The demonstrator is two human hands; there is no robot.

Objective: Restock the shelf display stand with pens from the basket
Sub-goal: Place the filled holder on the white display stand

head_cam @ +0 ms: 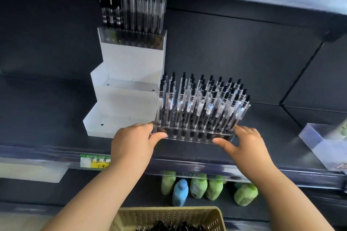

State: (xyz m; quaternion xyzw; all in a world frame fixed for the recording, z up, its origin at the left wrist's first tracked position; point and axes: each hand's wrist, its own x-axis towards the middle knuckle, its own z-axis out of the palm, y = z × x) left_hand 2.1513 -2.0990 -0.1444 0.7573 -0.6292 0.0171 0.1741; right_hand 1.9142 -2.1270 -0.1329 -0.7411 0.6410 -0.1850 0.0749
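Both ends of the clear pen rack (193, 137) are pinched — left hand (131, 142), right hand (247, 146) — prob. so the pens (201, 103) stay upright. Rack's at shelf (47, 127) front, just beside the white stand (124, 103); basket (169, 212) sits below.

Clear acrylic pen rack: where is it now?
Head view, centre: rack at front of the dark shelf, right of the white stepped stand, between left hand and right hand.

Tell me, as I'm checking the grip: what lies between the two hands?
Head view: the clear pen rack, full of upright pens, lies between the left hand and right hand, which grip its ends.
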